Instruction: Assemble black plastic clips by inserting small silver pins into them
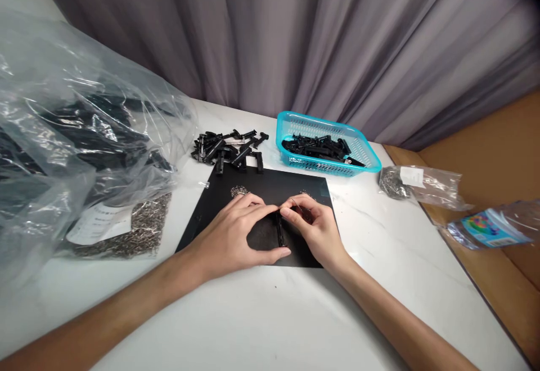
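Both my hands rest on a black mat (pixel 219 202) on the white table. My left hand (pixel 236 236) pinches a narrow black plastic clip (pixel 279 235) that stands between finger and thumb. My right hand (pixel 314 227) meets it at the clip's top, fingers curled and pinched on a thin metal piece too small to name. Two small heaps of metal springs (pixel 239 191) lie on the mat beyond my hands.
A pile of black clips (pixel 228 148) lies behind the mat. A turquoise basket (pixel 367 160) holds more black clips. Large clear bags (pixel 84 151) with black parts and metal bits sit at left. Small bags (pixel 422 185) and a cardboard box (pixel 498 157) are at right.
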{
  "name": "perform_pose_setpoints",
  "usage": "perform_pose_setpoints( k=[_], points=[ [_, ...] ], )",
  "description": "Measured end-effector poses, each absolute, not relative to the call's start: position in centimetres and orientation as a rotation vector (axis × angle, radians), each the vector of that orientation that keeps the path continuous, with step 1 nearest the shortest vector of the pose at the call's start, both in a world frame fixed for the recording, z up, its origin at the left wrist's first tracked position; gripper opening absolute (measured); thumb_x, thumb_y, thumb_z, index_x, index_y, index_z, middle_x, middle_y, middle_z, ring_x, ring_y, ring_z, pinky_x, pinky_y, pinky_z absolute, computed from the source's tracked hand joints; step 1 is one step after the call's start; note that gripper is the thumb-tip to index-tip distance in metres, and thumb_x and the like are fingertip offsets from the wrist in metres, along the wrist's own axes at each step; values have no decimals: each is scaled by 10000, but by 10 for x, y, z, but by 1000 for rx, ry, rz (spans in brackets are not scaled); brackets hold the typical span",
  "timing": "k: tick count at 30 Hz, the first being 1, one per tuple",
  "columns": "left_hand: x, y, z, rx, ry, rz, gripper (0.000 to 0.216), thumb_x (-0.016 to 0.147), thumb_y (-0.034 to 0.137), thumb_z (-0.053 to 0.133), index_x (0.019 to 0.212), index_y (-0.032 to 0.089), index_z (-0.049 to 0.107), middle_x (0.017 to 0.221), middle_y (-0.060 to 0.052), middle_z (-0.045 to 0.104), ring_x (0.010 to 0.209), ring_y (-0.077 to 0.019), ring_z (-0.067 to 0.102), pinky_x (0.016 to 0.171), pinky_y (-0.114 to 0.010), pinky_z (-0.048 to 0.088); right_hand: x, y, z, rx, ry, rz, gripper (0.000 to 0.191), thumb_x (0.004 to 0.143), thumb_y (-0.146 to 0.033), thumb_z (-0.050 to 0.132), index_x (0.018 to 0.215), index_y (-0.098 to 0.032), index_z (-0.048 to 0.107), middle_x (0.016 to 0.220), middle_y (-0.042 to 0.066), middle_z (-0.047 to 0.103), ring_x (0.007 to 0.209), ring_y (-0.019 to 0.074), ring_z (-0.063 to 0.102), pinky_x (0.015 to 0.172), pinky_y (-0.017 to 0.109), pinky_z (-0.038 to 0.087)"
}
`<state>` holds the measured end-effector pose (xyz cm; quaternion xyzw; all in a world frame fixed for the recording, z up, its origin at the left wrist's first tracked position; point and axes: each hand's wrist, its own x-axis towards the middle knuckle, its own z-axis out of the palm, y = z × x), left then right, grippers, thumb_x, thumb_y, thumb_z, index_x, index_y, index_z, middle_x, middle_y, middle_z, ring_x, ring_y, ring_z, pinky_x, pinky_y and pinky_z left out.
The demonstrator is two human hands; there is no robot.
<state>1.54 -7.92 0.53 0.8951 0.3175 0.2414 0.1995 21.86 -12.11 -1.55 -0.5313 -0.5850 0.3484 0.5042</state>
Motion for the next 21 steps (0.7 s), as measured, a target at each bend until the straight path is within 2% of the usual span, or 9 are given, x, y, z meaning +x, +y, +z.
perform_pose_setpoints(
  k=[7,14,21],
  points=[
    [16,-79,4,2512,887,668,610,784,580,782,1252,197,699,1127,-97,647,1098,-290,640,1025,-476,542,218,-121,-14,-1235,-1391,867,155,916,-359,724,863,-213,719,914,46,677,858,201,612,748,322,492],
    [16,-80,5,2513,881,662,588,799,572,773,1232,183,688,1136,-98,642,1113,-287,635,1018,-448,546,217,-124,-14,-1269,-1536,644,92,962,-281,687,888,-228,702,947,51,696,902,210,622,812,350,498],
    [15,-80,5,2519,857,681,563,802,533,781,1220,165,691,1123,-99,641,1100,-283,634,1009,-458,548,213,-127,-14,-1297,-1572,553,73,999,-234,625,927,-231,639,956,38,644,867,189,589,771,333,483]
  ],
)
